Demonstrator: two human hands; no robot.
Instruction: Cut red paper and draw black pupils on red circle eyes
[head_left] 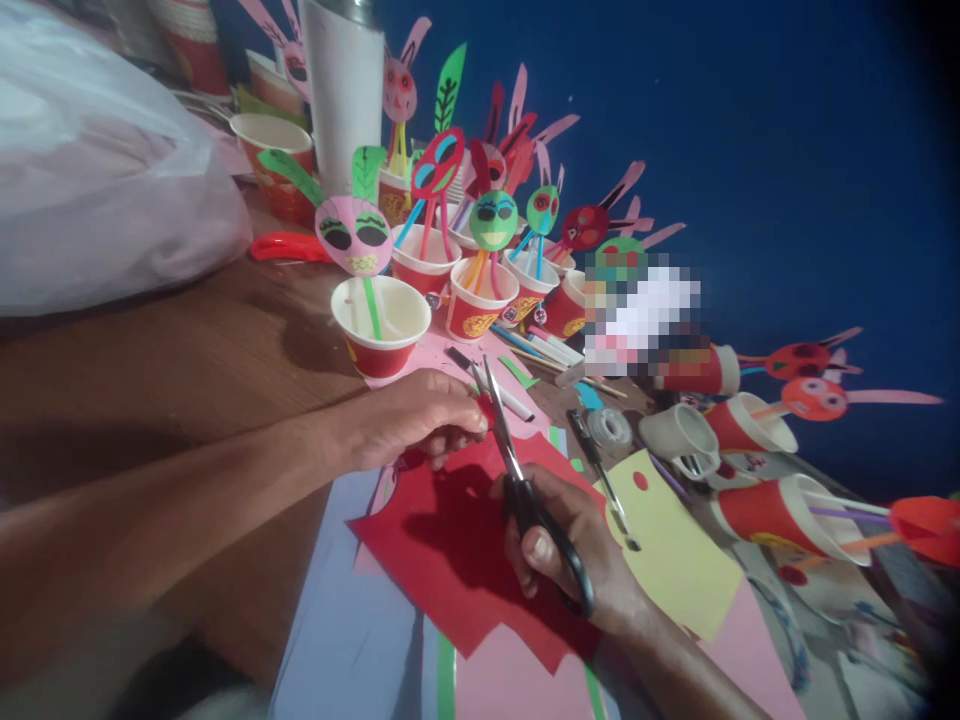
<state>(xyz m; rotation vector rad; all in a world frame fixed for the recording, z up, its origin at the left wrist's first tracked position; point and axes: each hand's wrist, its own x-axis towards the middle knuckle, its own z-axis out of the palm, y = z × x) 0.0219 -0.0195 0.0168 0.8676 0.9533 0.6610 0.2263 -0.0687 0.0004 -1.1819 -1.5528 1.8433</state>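
Note:
My right hand (577, 530) grips a pair of scissors (553, 560) by its black handles, the blades slightly apart and pointing away from me. In my left hand (412, 415), the fingertips pinch a small piece of red paper (488, 410), which lies at the blades. Part of that piece is hidden by the fingers. Beneath both hands rests a large red paper sheet (442, 560) with cut edges, on top of pink and pale blue sheets. A yellow paper sheet (682, 550) and a pen (600, 470) lie right of my right hand.
Several red paper cups (382, 358) holding paper-faced straw figures stand behind my hands. More cups (757, 515) lie tipped at the right. A roll of clear tape (609, 430), a white mug (679, 440), a plastic bag (97, 180) and a white bottle (346, 95) surround the work.

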